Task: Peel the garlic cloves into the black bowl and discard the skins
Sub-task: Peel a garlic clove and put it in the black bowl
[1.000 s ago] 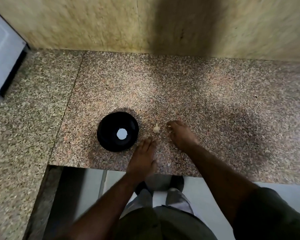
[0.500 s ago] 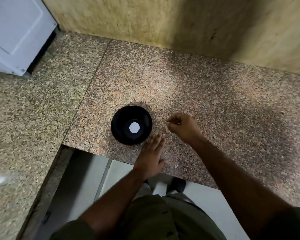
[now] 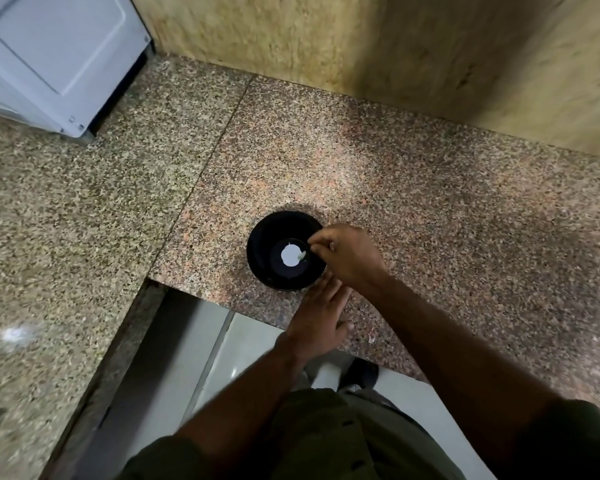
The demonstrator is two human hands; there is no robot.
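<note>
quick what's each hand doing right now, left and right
Left hand: open, fingers straight, resting on the speckled granite counter beside the round black bowl.
Right hand: fingers curled over the bowl's rim; whether it holds anything cannot be told.

Dim, soft blur, wall shadow, wide-angle edge distortion.

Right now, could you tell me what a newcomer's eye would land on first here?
The black bowl near the granite counter's front edge, with a white spot and a pale bit at its bottom. The right hand reaches over its rim with curled fingers; the left hand lies flat just in front. A white appliance fills the far-left corner.
</note>
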